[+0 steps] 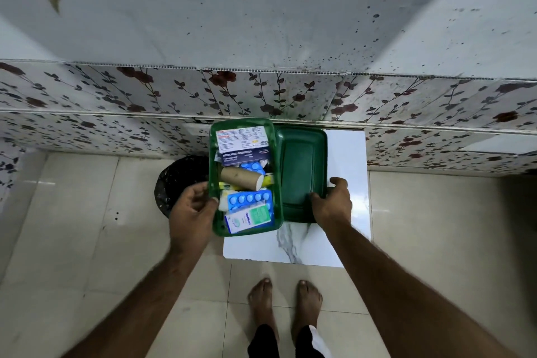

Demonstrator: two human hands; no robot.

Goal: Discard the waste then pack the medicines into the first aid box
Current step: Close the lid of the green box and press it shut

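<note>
A green first aid box (213, 160) lies open on a small white marble-patterned table (345, 154). Inside it are a white and navy dressing carton (242, 142), a brown cardboard tube (239, 178), blue pill blister packs (250, 198) and a white and green Optibex carton (251, 218). The green lid (300, 166) lies flat to the right of the box. My left hand (193, 209) grips the box's left rim, thumb over the edge. My right hand (332, 202) holds the lid's near right edge.
A bin lined with a black bag (177, 180) stands on the floor left of the table, partly hidden by the box. A floral-tiled wall (116, 102) runs behind. Beige floor tiles surround the table; my bare feet (284, 302) stand in front of it.
</note>
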